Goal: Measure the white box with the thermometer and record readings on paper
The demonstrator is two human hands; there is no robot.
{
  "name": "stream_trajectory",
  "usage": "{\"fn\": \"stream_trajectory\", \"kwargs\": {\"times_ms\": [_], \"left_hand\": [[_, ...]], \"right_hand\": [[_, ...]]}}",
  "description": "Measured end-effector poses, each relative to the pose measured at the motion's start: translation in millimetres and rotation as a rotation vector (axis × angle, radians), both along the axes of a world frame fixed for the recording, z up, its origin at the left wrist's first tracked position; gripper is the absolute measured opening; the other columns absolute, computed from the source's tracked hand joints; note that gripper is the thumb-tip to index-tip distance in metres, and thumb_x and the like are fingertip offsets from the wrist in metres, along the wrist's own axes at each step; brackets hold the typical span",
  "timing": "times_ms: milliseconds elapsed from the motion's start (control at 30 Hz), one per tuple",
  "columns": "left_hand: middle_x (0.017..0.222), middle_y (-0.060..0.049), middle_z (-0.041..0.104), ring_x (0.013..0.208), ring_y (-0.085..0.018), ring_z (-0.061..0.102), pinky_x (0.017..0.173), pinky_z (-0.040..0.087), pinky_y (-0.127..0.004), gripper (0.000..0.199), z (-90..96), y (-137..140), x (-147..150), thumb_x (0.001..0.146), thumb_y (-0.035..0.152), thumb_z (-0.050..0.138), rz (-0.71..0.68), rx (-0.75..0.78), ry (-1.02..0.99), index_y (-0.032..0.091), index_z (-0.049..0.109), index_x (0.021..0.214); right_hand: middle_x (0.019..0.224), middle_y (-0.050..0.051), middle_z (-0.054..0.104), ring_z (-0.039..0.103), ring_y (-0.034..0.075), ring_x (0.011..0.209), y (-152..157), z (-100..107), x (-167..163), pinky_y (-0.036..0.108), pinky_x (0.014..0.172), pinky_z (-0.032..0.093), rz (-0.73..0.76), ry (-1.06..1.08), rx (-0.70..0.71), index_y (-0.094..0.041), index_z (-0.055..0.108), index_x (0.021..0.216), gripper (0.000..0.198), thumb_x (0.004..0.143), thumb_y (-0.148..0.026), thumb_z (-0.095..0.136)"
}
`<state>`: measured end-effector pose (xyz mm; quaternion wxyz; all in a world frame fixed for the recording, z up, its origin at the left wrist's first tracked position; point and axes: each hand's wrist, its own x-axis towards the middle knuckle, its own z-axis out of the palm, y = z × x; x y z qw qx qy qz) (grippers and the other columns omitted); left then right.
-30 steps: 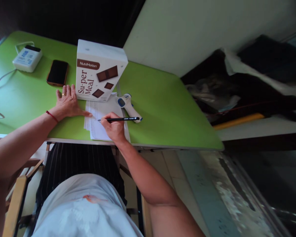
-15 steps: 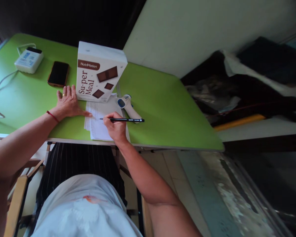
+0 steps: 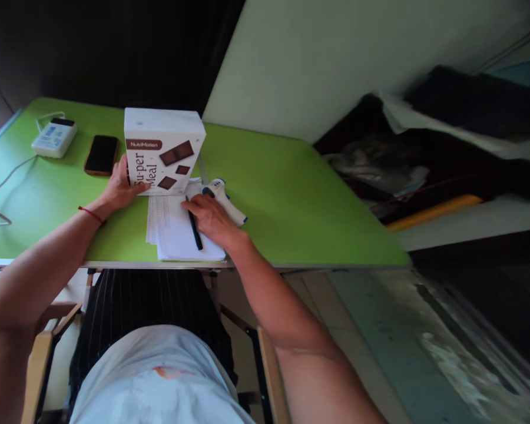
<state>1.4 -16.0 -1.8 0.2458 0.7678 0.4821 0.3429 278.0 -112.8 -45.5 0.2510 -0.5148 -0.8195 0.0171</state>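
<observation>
A white box (image 3: 163, 126) labelled "Su-per Meal" stands upright on the green table. My left hand (image 3: 122, 189) holds its lower left edge, the thumb across the front and the other fingers partly hidden at the side. My right hand (image 3: 212, 217) is over a stack of paper (image 3: 172, 235), its fingers closed on a black pen (image 3: 195, 232) that points down toward me. Print or writing covers the left part of the paper. Just beyond my right hand a white and blue infrared thermometer (image 3: 229, 206) lies on the table, partly covered by the hand.
Left of the box lie a phone (image 3: 101, 155) and a white device (image 3: 55, 138) with a cable. The green table (image 3: 300, 200) ends at a front edge close to my lap. Dark cloth and bags (image 3: 380, 159) fill a shelf on the right.
My left hand has moved from lying flat on the table and paper to gripping the box. In my right hand the pen has turned from lying sideways to pointing toward me.
</observation>
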Motion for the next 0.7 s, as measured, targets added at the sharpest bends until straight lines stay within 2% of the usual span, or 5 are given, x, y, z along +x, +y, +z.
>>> {"fn": "stream_trajectory", "kwargs": {"times_ms": [100, 200, 367, 567, 700], "left_hand": [[0.151, -0.023, 0.062, 0.139, -0.041, 0.061, 0.117, 0.053, -0.053, 0.095, -4.4, 2, -7, 0.068, 0.062, 0.083, 0.007, -0.056, -0.147, 0.014, 0.056, 0.145], [0.148, -0.022, 0.066, 0.131, -0.038, 0.068, 0.110, 0.058, -0.052, 0.097, -4.6, -2, -11, 0.065, 0.063, 0.086, 0.015, -0.142, -0.301, 0.015, 0.055, 0.143], [0.135, -0.022, 0.075, 0.123, -0.038, 0.072, 0.107, 0.059, -0.055, 0.083, 2.5, -14, -11, 0.071, 0.074, 0.082, 0.105, -0.189, -0.345, 0.013, 0.065, 0.126], [0.131, -0.019, 0.077, 0.121, -0.039, 0.073, 0.102, 0.061, -0.053, 0.080, 2.7, -26, -7, 0.072, 0.081, 0.078, 0.120, -0.189, -0.334, 0.016, 0.069, 0.118], [0.125, -0.018, 0.079, 0.117, -0.040, 0.074, 0.101, 0.060, -0.051, 0.075, 3.1, -29, -5, 0.071, 0.080, 0.077, 0.105, -0.164, -0.287, 0.018, 0.071, 0.112]], "right_hand": [[0.106, 0.012, 0.073, 0.067, 0.028, 0.099, 5, 3, 5, 0.047, 0.095, 0.057, -0.057, -0.024, 0.065, -0.027, 0.080, 0.122, 0.051, 0.095, -0.002, 0.046], [0.118, 0.019, 0.072, 0.066, 0.035, 0.111, 7, 10, 21, 0.053, 0.095, 0.055, -0.329, 0.028, 0.120, -0.021, 0.076, 0.122, 0.031, 0.094, -0.016, 0.064], [0.085, 0.013, 0.072, 0.070, 0.034, 0.085, 15, 15, 47, 0.046, 0.077, 0.054, -0.629, 0.199, -0.206, -0.022, 0.067, 0.084, 0.031, 0.075, -0.042, 0.089], [0.072, 0.001, 0.069, 0.059, 0.019, 0.064, -14, 25, 5, 0.033, 0.061, 0.047, -0.312, 0.927, -0.178, -0.024, 0.067, 0.086, 0.039, 0.074, -0.060, 0.074], [0.066, -0.002, 0.062, 0.053, 0.016, 0.055, -46, 35, -52, 0.031, 0.052, 0.044, -0.062, 1.316, -0.419, -0.023, 0.071, 0.095, 0.045, 0.072, -0.061, 0.074]]}}
